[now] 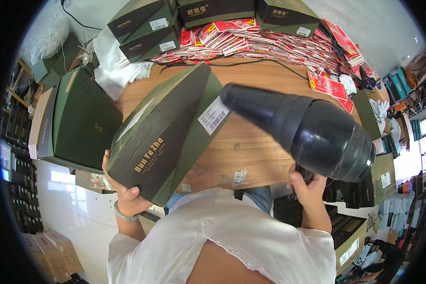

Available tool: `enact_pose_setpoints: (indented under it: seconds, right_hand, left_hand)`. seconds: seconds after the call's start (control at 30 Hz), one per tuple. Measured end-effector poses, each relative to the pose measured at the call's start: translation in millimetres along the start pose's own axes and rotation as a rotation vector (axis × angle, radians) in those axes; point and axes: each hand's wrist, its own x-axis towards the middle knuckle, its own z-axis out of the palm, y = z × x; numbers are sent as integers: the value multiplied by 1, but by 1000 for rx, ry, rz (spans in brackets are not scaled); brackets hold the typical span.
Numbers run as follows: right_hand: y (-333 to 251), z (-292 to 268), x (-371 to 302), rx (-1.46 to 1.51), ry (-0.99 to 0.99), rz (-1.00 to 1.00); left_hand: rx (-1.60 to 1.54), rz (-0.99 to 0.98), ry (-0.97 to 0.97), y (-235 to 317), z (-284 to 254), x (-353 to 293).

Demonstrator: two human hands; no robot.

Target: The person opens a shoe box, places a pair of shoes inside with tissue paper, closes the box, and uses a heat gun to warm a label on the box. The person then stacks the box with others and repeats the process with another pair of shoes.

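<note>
I have the left hand holding a box over the left part of the table. The right hand grips a dryer over the table's right part. I can't tell if the dryer's tip touches the box. Red cards and more boxes crowd the table's far side, with a cord in front.

Glossy black plastic blower, matt cardboard box.
The box's label is smooth paper; the surface, wood-grained. Far packets are red paper, the far-left bag crinkled clear plastic, the near shirt white cloth, the left floor glossy.
</note>
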Motion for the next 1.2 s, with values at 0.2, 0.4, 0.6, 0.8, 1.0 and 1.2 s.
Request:
enact_pose_setpoints:
  seconds: [0.2, 0.4, 0.6, 0.8, 1.0, 1.2]
  right_hand:
    - [13, -6, 47, 189, 275, 313]
    - [123, -52, 102, 217, 299, 517]
    - [267, -98, 111, 490, 323, 735]
    - [322, -126, 141, -833, 396, 453]
    - [77, 1, 155, -216, 185, -209]
    - [-49, 61, 110, -196, -222, -569]
  left_hand:
    - [-306, -246, 105, 6, 2, -16]
    - [-1342, -876, 357, 21, -9, -40]
    - [-1410, -891, 377, 34, -11, -27]
    - [-1367, -872, 345, 34, -16, -22]
    - [-1477, -911, 436, 46, -12, -11]
    - [-1461, -866, 521, 48, -8, -10]
